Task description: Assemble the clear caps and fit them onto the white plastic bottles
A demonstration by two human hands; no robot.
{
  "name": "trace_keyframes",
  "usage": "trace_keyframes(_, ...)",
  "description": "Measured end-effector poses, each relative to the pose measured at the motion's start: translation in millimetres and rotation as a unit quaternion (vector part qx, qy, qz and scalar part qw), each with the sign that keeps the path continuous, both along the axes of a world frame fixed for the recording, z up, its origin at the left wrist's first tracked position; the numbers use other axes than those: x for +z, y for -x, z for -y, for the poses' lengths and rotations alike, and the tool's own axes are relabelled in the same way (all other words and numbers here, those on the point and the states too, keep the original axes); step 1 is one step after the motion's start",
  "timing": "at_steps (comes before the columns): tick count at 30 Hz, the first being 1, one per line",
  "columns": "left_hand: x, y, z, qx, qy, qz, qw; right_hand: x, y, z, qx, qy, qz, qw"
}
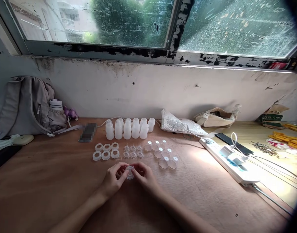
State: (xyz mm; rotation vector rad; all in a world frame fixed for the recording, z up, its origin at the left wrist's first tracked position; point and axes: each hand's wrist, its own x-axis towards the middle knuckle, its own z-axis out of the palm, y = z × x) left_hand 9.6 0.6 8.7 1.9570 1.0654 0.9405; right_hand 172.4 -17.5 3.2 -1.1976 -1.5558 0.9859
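Note:
My left hand (114, 178) and my right hand (143, 176) meet over the wooden table. Between their fingertips they pinch a small translucent round bottle part (130, 174), partly covered by the fingers, so its exact kind is unclear. Just beyond the hands lie clear bottle nipples (133, 155) in two rows. To their left are several white screw rings (106, 155), also in two rows. Several clear round caps (163, 162) with pale round tabs are spread to the right. Behind these stand several frosted white small bottles (127, 129), grouped closely together.
A white power strip (226, 161) with plugs and cables runs along the right, beside a dark phone (233, 144). At the back are a silvery padded bag (179, 124) and a beige pouch (216, 118). A grey backpack (24, 106) sits at left, near a pixelated dark object (88, 132).

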Motion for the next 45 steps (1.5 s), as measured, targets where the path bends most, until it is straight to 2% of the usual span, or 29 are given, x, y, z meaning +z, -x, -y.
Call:
trace_keyframes(4,-0.7,-5,4,0.005,0.011,-0.016,1.0,2.8,3,3,-0.021,-0.073,0.081,0.994)
trace_keyframes(6,0.3,-8,6,0.008,0.037,-0.011,0.999,-0.6,5,2,-0.025,-0.052,0.07,0.996)
trace_keyframes(11,0.2,-12,7,0.042,0.077,0.029,0.996,-10.8,7,-2,-0.005,0.075,-0.034,0.997)
trace_keyframes(17,-1.4,-11,6,0.035,0.082,0.026,0.996,-5.8,7,0,0.015,0.048,-0.022,0.999)
trace_keyframes(21,-1.5,-11,8,0.042,0.075,0.01,0.996,-7.4,9,0,0.017,0.074,-0.038,0.996)
trace_keyframes(26,-5.1,-12,9,0.072,0.056,0.012,0.996,-12.6,14,1,0.005,0.113,-0.109,0.988)
trace_keyframes(29,-6.9,-12,5,0.069,0.042,-0.006,0.997,-10.8,15,2,0.006,0.098,-0.103,0.99)
trace_keyframes(32,-6.2,-10,2,0.063,0.015,-0.042,0.997,-6.6,12,3,0.008,0.065,-0.036,0.997)
trace_keyframes(35,-5.4,-9,1,0.046,-0.001,-0.052,0.998,-5.2,10,3,-0.018,0.02,0.021,0.999)
trace_keyframes(40,-8.7,-10,3,0.062,0.004,-0.042,0.997,-10.5,11,1,-0.026,0.067,-0.032,0.997)
trace_keyframes(45,-8.7,-11,5,0.041,0.022,-0.019,0.999,-12.4,12,0,-0.027,0.057,-0.037,0.997)
